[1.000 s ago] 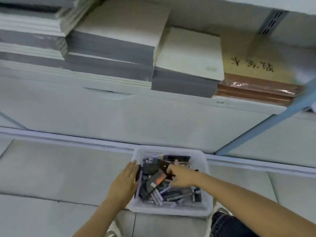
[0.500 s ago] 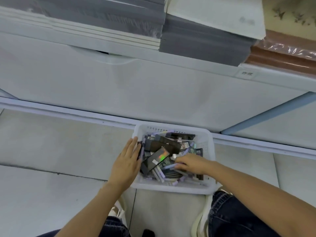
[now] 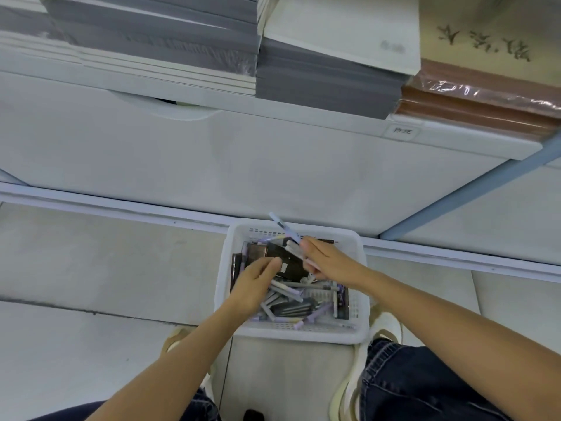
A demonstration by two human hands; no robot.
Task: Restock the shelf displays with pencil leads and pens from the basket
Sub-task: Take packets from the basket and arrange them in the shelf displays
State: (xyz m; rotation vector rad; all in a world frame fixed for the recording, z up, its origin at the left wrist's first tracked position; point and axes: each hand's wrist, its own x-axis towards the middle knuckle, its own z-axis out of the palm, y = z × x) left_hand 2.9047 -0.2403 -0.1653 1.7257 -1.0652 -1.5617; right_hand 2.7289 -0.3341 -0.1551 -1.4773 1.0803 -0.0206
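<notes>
A white plastic basket (image 3: 361,302) stands on the floor against the shelf base, filled with several lilac and grey pens (image 3: 291,291) and dark flat lead packs (image 3: 291,262). My right hand (image 3: 329,262) is over the basket's far side and grips a few pens (image 3: 282,226), whose tips stick up past the rim. My left hand (image 3: 256,284) reaches into the basket's left half, fingers curled down onto a dark pack; whether it grips the pack is hidden.
A white shelf unit (image 3: 243,165) rises behind the basket, with stacks of grey and white paper (image 3: 321,77) and a wrapped brown pad stack (image 3: 473,101) on top. A blue post (image 3: 473,189) slants at right. My shoes and knees flank the basket.
My right hand lifted from the basket's middle to its far side with pens in it. My left hand moved from the left rim into the basket.
</notes>
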